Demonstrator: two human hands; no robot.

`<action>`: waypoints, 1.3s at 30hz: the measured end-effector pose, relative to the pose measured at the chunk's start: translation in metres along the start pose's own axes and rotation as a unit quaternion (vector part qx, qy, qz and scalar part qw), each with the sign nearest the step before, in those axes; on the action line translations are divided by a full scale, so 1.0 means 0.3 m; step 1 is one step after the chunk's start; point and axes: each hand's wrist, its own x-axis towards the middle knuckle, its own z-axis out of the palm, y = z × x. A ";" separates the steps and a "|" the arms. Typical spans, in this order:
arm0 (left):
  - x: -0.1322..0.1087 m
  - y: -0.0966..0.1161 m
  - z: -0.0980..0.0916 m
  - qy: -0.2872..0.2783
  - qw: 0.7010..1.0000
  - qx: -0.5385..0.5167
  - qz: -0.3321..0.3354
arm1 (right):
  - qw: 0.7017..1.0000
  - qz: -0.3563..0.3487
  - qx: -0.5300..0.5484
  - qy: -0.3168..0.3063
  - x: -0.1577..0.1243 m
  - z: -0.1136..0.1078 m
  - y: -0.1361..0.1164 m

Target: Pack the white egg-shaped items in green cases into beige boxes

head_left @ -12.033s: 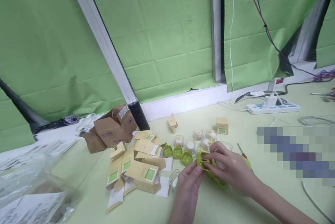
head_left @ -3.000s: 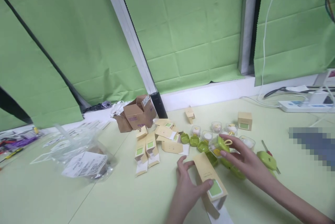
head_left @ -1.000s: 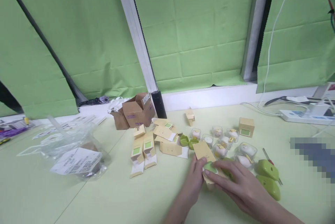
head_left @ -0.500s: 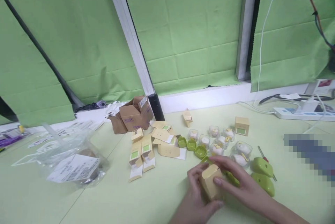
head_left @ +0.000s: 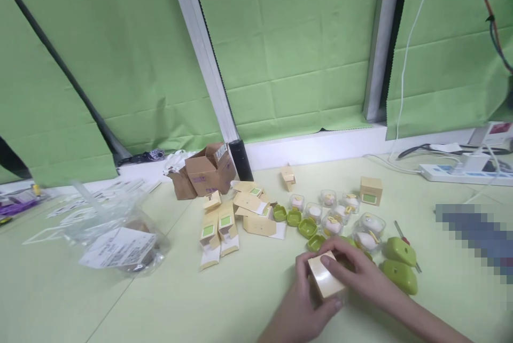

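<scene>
A small tan cardboard box (head_left: 326, 279) is between my two hands near the front of the table, its smooth top face catching the light. My left hand (head_left: 301, 297) wraps round its left side and lower edge, closed on it. From the right, my right hand (head_left: 355, 265) grips it too, thumb pressed on the top face and fingers behind. Just beyond my hands stand several green plastic cups (head_left: 307, 228), and behind my right hand several clear cases (head_left: 332, 224) contain pale egg-shaped pieces. Two green rounded covers (head_left: 398, 276) lie right of my right wrist.
Flat and part-folded tan boxes (head_left: 256, 225) lie left of the cups. A finished-looking box (head_left: 371, 191) stands at back right, near a screwdriver (head_left: 406, 241) and a power strip (head_left: 457, 173). A clear plastic bag (head_left: 120, 247) and brown carton (head_left: 210, 172) are on the left.
The top flap of the box in my hands stood partly raised; now it lies flat under my right thumb. The camera view has shifted slightly.
</scene>
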 end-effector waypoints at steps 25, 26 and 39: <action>0.087 0.016 -0.075 0.138 0.944 0.296 0.033 | 0.885 0.100 -0.345 0.295 0.112 -0.578 0.094; 0.113 0.039 -0.094 0.129 0.932 0.337 0.022 | 0.879 0.123 -0.358 0.291 0.129 -0.615 0.131; 0.444 0.097 -0.196 0.108 0.848 0.518 -0.043 | 0.921 -0.062 -0.368 0.111 0.161 -0.349 0.037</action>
